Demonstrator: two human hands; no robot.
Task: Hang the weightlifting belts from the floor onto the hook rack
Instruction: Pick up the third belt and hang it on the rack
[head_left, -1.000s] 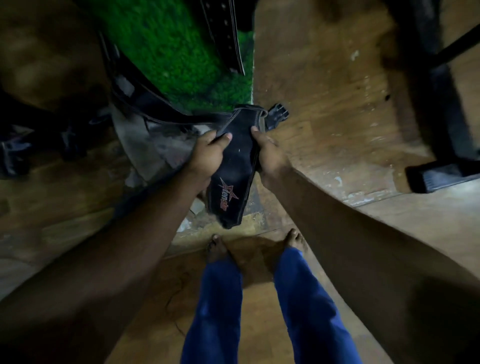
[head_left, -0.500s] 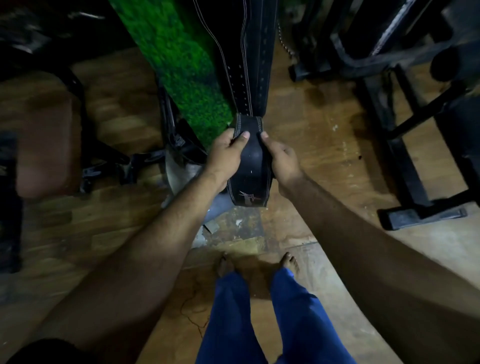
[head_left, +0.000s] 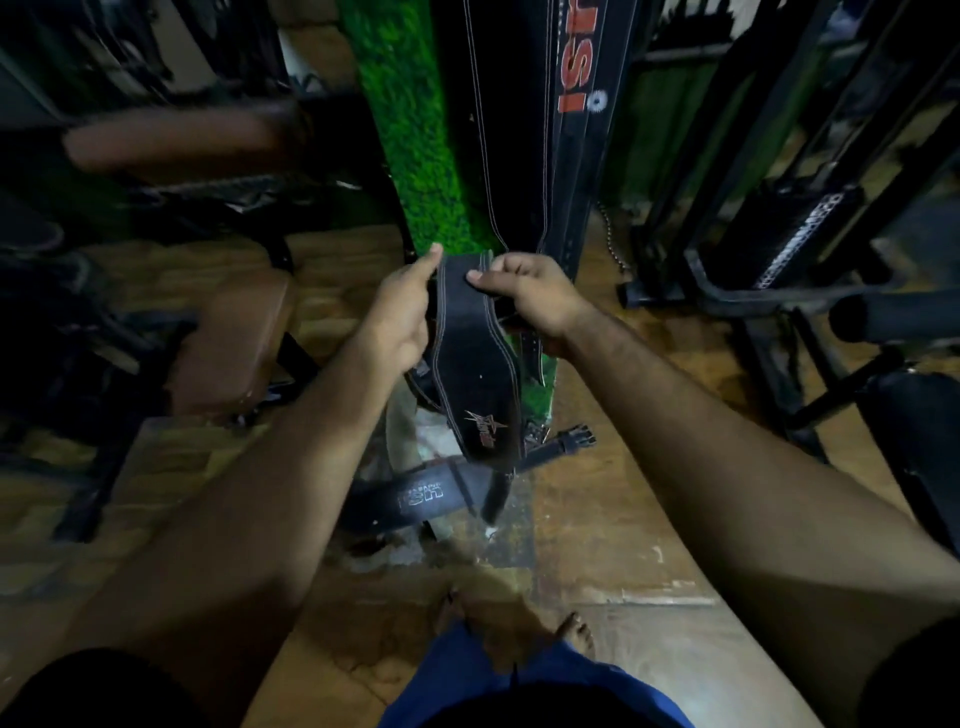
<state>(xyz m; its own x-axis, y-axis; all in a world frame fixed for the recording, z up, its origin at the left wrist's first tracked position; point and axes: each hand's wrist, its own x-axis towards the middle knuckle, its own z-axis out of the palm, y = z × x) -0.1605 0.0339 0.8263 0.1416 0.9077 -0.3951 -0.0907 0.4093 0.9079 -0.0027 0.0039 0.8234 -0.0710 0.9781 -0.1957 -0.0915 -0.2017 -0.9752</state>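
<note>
The belt (head_left: 475, 358), black with pale stitching and a star logo near its lower end, hangs in the air over the wooden floor (head_left: 597, 519), gripped at its top edge from both sides. The left hand (head_left: 402, 312) is closed on its left edge, thumb raised. The right hand (head_left: 524, 296) pinches the right edge between thumb and curled fingers. Behind them two belts (head_left: 545, 130) already hang against the green panel (head_left: 415, 140). Another belt (head_left: 421, 493) lies on the floor below, so I judge the job partly done; the hooks themselves are out of view.
</note>
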